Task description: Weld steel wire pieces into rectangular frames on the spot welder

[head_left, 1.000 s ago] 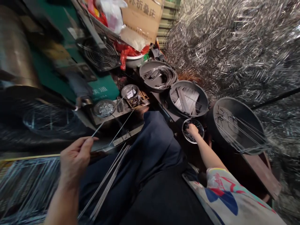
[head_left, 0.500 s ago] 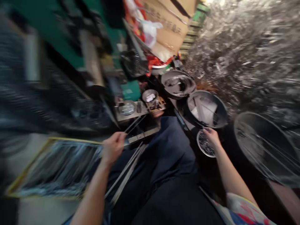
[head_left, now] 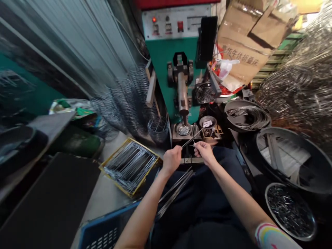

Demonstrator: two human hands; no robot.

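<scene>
My left hand (head_left: 171,159) is closed around thin metal rods (head_left: 192,135) that point up and right toward the green machine (head_left: 178,62). My right hand (head_left: 204,151) is pinched shut just right of the rods, on something too small to make out. Both hands hover over my lap, in front of the machine's small work plate (head_left: 183,130) with its dish of small metal parts. More long rods (head_left: 174,191) lie across my dark trousers.
A yellow-rimmed tray of wire frames (head_left: 129,165) lies on the floor at left, a blue crate (head_left: 103,231) below it. At right stand dark basins (head_left: 287,157) with metal strips and wire, and a round pan of small pieces (head_left: 289,210). Heaped wire fills the far right.
My right hand has left the round pan at right and come in beside the left hand at the rods. The view has swung up and left onto the machine.
</scene>
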